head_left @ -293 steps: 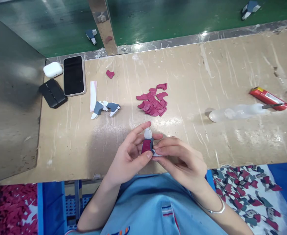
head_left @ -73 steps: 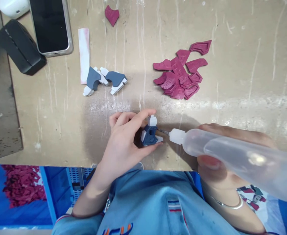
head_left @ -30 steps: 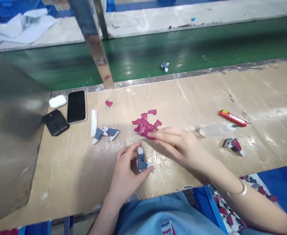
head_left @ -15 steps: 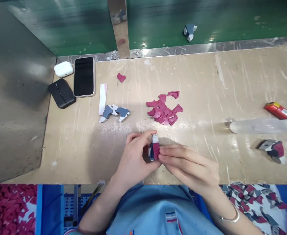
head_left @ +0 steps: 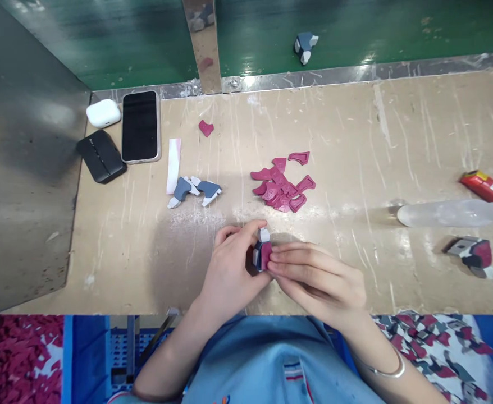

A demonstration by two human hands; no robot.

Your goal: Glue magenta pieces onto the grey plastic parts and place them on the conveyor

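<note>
My left hand (head_left: pixel 232 269) grips a small assembly (head_left: pixel 261 251) of white, dark blue and maroon parts, upright near the table's front edge. The fingertips of my right hand (head_left: pixel 318 275) pinch the maroon piece on its right side. Beyond my hands lies a pile of maroon pieces (head_left: pixel 278 185). To the left of the pile are two joined-looking blue-grey and white parts (head_left: pixel 208 189). A single maroon piece (head_left: pixel 206 128) lies farther back. At the right rests another assembly (head_left: pixel 474 255) with a maroon part.
A phone (head_left: pixel 140 128), white case (head_left: pixel 103 113) and black case (head_left: pixel 101 156) sit back left, near a paper strip (head_left: pixel 173 166). A clear bottle (head_left: pixel 448 214) and red object (head_left: pixel 486 186) lie right. Another assembly (head_left: pixel 304 46) is on the green belt (head_left: pixel 356 33). Bins hold parts below.
The assembly on the green belt has moved left. Both hands keep hold of the small assembly, with the right hand slightly shifted left. The view has shifted a little.
</note>
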